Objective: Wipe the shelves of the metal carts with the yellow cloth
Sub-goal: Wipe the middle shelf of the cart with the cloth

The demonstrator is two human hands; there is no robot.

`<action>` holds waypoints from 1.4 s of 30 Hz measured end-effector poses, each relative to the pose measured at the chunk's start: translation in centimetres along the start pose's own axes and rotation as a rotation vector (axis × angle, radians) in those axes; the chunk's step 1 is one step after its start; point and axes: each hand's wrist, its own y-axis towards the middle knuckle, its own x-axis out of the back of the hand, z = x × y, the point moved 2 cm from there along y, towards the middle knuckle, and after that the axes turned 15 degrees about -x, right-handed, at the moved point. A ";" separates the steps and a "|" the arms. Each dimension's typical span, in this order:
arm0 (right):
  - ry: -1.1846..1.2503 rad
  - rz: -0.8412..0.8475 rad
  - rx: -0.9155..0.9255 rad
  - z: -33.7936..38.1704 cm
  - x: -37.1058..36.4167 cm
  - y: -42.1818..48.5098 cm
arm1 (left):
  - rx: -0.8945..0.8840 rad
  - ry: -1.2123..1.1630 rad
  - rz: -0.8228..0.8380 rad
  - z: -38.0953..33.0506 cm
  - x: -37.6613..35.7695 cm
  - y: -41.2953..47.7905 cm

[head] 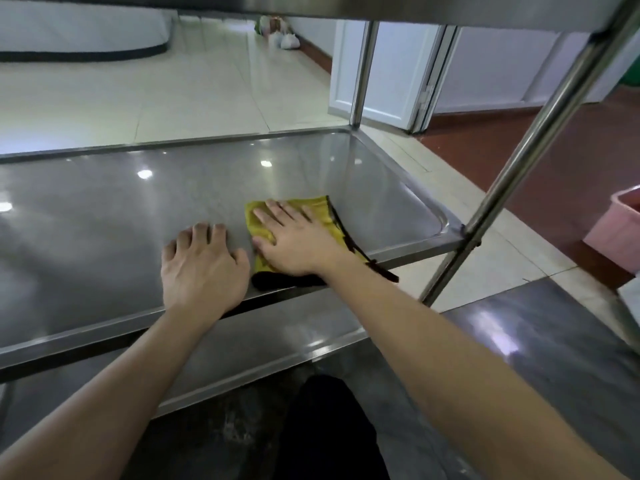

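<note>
A yellow cloth (320, 211) with a dark edge lies flat on the middle shelf (104, 209) of a stainless steel cart, near its front right corner. My right hand (294, 240) presses on the cloth with straight, spread fingers. My left hand (202, 265) rests palm down on the bare shelf just left of the cloth, fingers slightly bent, holding nothing. A lower shelf (270, 344) shows beneath the front rim. The underside of the top shelf (450, 8) runs along the top of the view.
Cart posts stand at the back right (362, 71) and front right (530, 143). A pink bin (616, 233) sits on the floor at the right. A white door (384, 74) stands open behind. Plastic bags (282, 38) lie far back on the tiled floor.
</note>
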 end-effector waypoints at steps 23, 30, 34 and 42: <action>-0.009 0.043 -0.056 -8.3 1.6 -1.5 | 0.013 -0.059 -0.007 0.2 -0.1 0.2; 0.045 -0.023 -0.543 -16.1 2.8 -2.1 | 0.027 -0.059 0.004 0.1 -0.5 0.4; 0.021 -0.008 -0.140 -1.2 -0.3 -4.8 | 0.045 -0.115 0.054 0.7 0.5 0.7; 0.000 0.021 -0.203 -9.3 1.6 -3.0 | -0.096 -0.159 -0.059 7.2 4.0 -2.1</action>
